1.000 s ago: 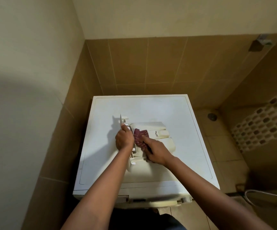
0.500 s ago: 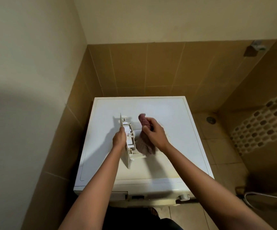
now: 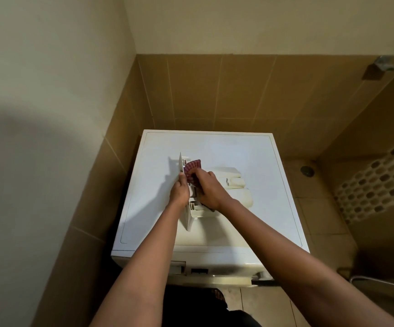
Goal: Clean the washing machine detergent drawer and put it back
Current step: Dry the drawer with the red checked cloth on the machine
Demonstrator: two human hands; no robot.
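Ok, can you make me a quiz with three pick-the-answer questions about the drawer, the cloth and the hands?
1. Where is the drawer? A) on the floor B) on top of the washing machine C) pushed into its slot
2. What colour is the cloth? A) yellow B) green C) dark reddish-purple
3. What is the right hand doing? A) gripping the cloth B) hanging empty C) pressing the wall

Answers: 1 B, it lies on the machine's white top, held by the left hand; 2 C, a reddish-purple bunch shows above the fingers; 3 A, its fingers curl round the cloth.
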